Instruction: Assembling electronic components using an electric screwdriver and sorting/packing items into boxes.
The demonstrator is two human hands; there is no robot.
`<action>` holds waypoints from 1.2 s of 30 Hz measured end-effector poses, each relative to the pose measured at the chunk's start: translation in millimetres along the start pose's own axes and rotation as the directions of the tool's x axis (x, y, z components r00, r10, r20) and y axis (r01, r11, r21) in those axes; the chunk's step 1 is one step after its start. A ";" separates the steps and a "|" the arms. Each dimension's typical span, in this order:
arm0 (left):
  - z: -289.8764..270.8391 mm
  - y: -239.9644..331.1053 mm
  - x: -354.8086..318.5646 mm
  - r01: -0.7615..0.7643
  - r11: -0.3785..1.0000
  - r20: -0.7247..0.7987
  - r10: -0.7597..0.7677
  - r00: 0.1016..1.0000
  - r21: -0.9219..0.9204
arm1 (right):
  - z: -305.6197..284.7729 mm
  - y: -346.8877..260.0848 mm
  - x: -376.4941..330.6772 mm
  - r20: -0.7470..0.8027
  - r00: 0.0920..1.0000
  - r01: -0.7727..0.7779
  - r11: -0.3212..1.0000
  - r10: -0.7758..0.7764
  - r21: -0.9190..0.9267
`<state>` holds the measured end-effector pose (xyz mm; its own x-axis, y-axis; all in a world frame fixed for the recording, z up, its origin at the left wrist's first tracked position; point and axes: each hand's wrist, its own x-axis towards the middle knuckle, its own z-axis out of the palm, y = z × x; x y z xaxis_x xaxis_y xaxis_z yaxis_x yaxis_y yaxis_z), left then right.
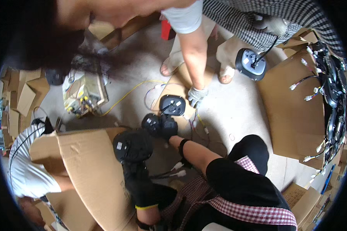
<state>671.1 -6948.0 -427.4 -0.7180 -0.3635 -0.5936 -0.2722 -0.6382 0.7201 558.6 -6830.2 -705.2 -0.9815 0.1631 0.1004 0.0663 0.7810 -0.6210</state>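
Observation:
My left hand (137, 175), in a black glove with a yellow cuff edge, is closed on a large black rounded housing (133, 146) with a small white label. Cables with white connectors (177, 169) hang beside this hand. My right hand (169, 127), also black-gloved, is closed at a smaller round black part (150, 122); its fingers partly blend into it. Just beyond lies a black oval unit (172, 105) with white labels, on flat cardboard (183, 77). A co-worker's grey-gloved hand (197, 96) rests beside that unit.
The co-worker's other gloved hand (273, 25) holds a black and silver unit (251, 64) by its cable. A carton (293, 107) full of wired units stands at right. An open carton (88, 169) is at left, near another person. A wired box (85, 90) trails a yellow cable (124, 98).

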 end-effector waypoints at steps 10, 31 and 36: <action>-20.3 2.6 -2.6 -0.063 0.993 0.132 0.050 0.990 0.100 | -50.6 -46.7 26.2 0.123 0.976 -0.159 0.976 0.177 -0.148; -13.3 25.8 -8.5 0.016 0.999 -0.039 -0.018 0.999 -0.045 | -22.4 -62.7 21.5 0.257 0.946 0.231 0.968 -0.200 -0.098; -8.5 25.4 -8.2 0.075 0.996 -0.019 -0.076 0.997 -0.049 | -6.9 -54.9 26.6 0.363 0.918 0.290 0.894 -0.159 -0.341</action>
<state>675.5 -6967.0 -407.3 -0.6834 -0.3266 -0.6529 -0.2931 -0.6963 0.6552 530.1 -6864.5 -663.1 -0.9769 -0.1935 -0.0908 -0.1641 0.9512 -0.2612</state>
